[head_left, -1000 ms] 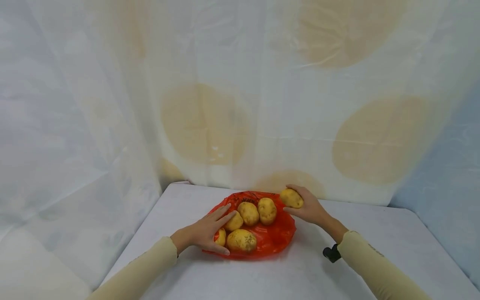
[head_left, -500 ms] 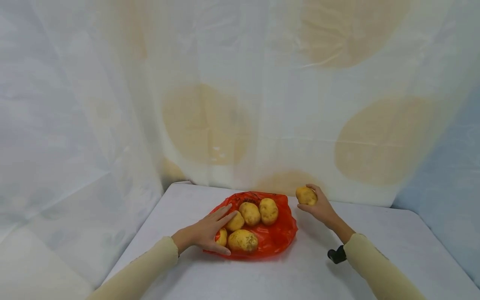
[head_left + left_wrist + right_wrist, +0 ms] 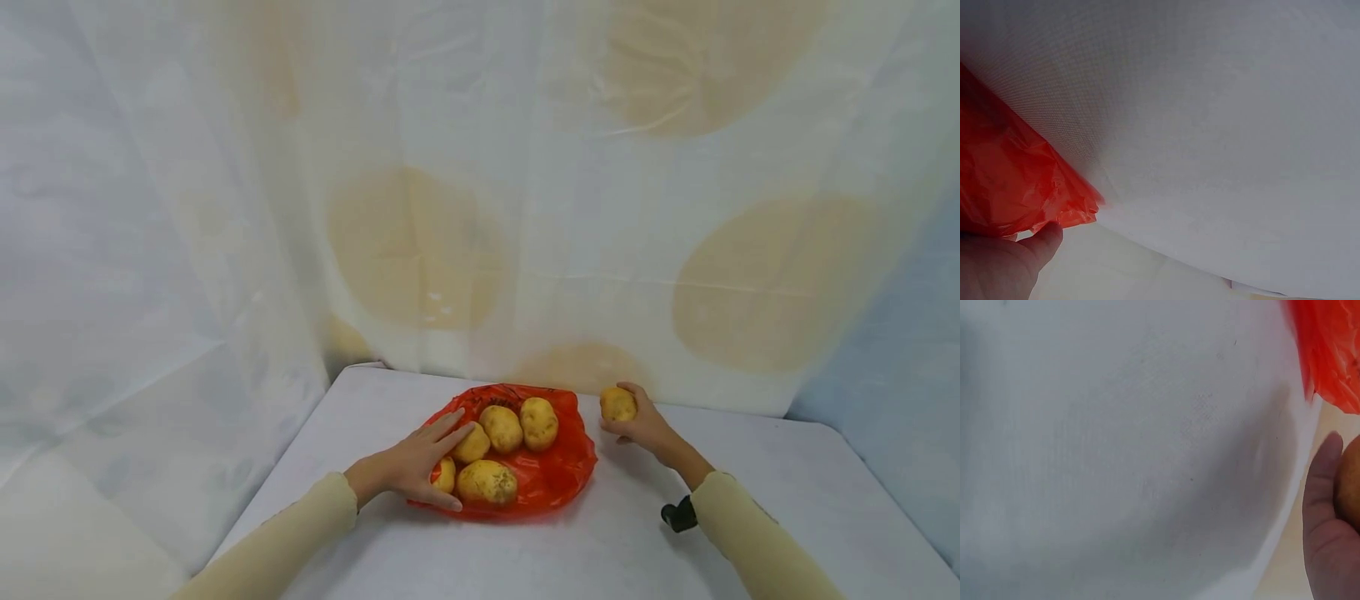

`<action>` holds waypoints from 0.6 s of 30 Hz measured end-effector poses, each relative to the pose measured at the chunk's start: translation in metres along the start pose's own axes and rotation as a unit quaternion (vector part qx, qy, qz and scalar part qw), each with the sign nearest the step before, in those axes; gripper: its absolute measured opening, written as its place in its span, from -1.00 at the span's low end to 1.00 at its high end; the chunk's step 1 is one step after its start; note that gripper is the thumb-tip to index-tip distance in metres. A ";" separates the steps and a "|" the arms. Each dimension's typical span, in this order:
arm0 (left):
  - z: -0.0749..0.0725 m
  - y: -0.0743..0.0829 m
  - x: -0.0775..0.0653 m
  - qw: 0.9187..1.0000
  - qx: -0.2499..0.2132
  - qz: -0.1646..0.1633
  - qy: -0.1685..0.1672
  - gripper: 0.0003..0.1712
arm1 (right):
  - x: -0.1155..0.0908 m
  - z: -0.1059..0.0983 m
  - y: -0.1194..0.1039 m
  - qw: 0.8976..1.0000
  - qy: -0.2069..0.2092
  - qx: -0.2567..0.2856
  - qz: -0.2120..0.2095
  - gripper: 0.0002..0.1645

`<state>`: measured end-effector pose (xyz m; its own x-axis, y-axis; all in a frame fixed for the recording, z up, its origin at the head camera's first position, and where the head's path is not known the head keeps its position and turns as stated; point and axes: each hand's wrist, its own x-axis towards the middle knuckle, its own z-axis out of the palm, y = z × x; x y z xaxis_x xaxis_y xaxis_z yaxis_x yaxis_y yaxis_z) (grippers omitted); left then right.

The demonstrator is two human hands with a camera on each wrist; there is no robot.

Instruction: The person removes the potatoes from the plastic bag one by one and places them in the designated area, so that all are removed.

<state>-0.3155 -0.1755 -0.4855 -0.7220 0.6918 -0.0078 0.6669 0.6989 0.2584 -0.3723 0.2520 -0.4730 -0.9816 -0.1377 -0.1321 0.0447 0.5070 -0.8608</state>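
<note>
Here the right hand (image 3: 647, 427) grips a rounded yellow potato (image 3: 617, 404) near the white worktop's (image 3: 600, 546) far edge; head view alone shows the left hand (image 3: 408, 468) splayed.

The bag (image 3: 553, 477) looks glossy plastic, the potatoes (image 3: 487, 482) matt.

Dark print (image 3: 501, 402) on red bag (image 3: 551, 479), just beyond left hand's (image 3: 411, 467) fingertips; too small to read. Nothing legible.

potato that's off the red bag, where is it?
In the head view, the potato is in the right hand, just right of the red bag, toward the table's back. Right wrist view: partly visible at the right edge.
</note>
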 end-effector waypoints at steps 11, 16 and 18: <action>-0.002 0.003 -0.002 1.000 -0.019 -0.009 0.002 0.38 | 0.005 0.000 0.012 0.998 -0.015 -0.050 0.015 0.14; -0.001 0.003 -0.002 1.000 -0.016 -0.012 0.001 0.38 | 0.006 0.002 0.018 0.998 -0.014 -0.058 0.014 0.16; -0.001 0.003 -0.002 1.000 -0.016 -0.010 0.003 0.38 | 0.007 0.003 0.019 0.998 -0.016 -0.061 0.013 0.18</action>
<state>-0.3123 -0.1754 -0.4838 -0.7356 0.6774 -0.0079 0.6468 0.7058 0.2889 -0.3773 0.2584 -0.4920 -0.9741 -0.1485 -0.1705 0.0453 0.6104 -0.7908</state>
